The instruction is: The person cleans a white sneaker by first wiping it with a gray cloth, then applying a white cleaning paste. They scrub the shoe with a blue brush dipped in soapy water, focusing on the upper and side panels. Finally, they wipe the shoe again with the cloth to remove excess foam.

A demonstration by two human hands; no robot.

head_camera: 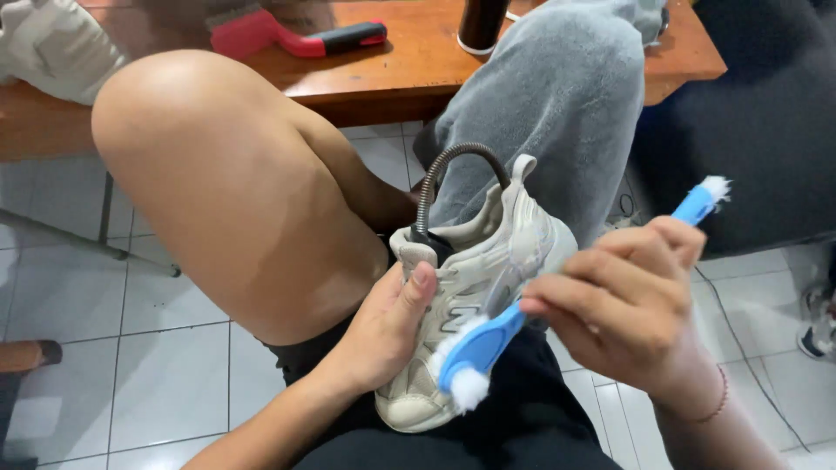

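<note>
Item: beige sneaker, on lap, below the wooden tabletop. Left hand fingers clasp its side. Right hand fingers grip blue brush, bristles at laces. Advice, as judged: brace shoe firmly; use short, light strokes.

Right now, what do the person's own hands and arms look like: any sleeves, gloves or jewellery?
Both forearms are bare, with no sleeves in view. The left hand wears no glove, ring or band. The right hand is also ungloved, with a thin reddish bracelet around its wrist.
</note>
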